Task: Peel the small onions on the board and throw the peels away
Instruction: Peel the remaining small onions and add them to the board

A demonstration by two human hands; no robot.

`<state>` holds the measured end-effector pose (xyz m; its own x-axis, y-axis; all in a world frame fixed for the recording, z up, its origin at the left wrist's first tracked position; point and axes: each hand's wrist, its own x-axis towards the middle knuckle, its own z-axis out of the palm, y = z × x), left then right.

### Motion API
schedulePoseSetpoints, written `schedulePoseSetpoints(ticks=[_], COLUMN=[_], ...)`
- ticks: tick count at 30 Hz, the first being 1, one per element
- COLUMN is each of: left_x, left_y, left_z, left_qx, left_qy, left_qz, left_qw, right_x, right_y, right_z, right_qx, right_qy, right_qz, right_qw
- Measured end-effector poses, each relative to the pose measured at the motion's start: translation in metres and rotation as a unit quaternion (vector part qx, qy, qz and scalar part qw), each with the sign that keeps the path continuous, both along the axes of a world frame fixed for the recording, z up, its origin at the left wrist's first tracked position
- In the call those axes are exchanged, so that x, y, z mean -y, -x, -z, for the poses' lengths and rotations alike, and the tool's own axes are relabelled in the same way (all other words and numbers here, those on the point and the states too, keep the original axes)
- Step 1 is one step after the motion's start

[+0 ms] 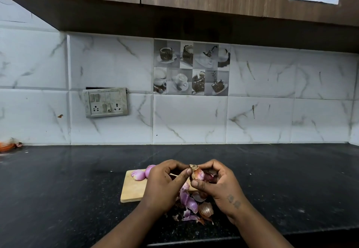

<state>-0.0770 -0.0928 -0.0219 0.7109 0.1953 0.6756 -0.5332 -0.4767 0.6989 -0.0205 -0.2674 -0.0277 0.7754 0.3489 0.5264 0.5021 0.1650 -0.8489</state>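
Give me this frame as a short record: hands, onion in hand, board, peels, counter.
left hand: pinches onion near its dry top
right hand: holds onion, thumb beneath it
onion: raised above board, skin partly on
board: wooden, on counter, partly hidden by hands
peeled onions: at board's far left corner
peels: loose pile at board's near edge, spilling onto counter, not yet thrown away
counter: black, speckled

Black counter (77, 189) — wooden board (134, 189), loose peels (191, 206) on it.
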Motion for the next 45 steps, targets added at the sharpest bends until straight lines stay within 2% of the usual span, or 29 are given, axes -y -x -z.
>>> schedulePoseSetpoints(ticks=[6,11,21,27,34,45], left_x=[0.0,0.001,-0.001,0.003,0.005,0.001], left_y=[-0.001,0.001,-0.002,0.004,0.004,0.001], left_z=[0.0,-0.001,-0.004,-0.006,-0.004,-0.001], left_qx=[0.003,0.031,0.003,-0.004,-0.008,-0.006], left_qy=[0.007,0.012,0.01,0.009,-0.024,-0.029], left_qz=[-0.004,-0.025,-0.055,-0.044,-0.048,-0.075], left_qw=[1.0,0.999,0.998,0.999,0.999,0.997], right_x=[-0.002,-0.003,-0.003,-0.004,-0.002,-0.002], right_y=[-0.004,0.0,0.004,0.005,0.001,0.004], right_z=[0.001,0.0,-0.001,-0.002,-0.001,-0.004], right_qx=[0.022,0.005,-0.04,-0.068,-0.027,-0.074], right_qy=[-0.012,-0.022,-0.029,-0.032,-0.025,-0.036], right_qz=[0.0,-0.029,-0.091,-0.093,-0.048,-0.104], right_qw=[1.0,0.999,0.995,0.993,0.998,0.991])
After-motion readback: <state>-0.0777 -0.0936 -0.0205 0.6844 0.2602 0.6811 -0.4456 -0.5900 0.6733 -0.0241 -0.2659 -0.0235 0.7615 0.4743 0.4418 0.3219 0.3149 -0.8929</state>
